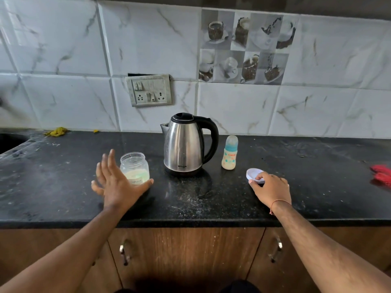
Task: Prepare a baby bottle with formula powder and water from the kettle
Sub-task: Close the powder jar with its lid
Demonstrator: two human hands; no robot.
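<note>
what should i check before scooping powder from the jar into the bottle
1. Jar open: ok, no lid on it, pale powder inside.
2. Lid out of the way: ok, right hand holds it at the counter, clear of the jar.
3. Left hand steadying the jar: not ok, fingers are spread beside it, no grip yet.
4. Bottle open: not ok, its clear cap and teal collar are still on.
5. Scoop at hand: cannot tell, none in view.
6. Kettle ready: cannot tell, lid closed, water level hidden.
</note>
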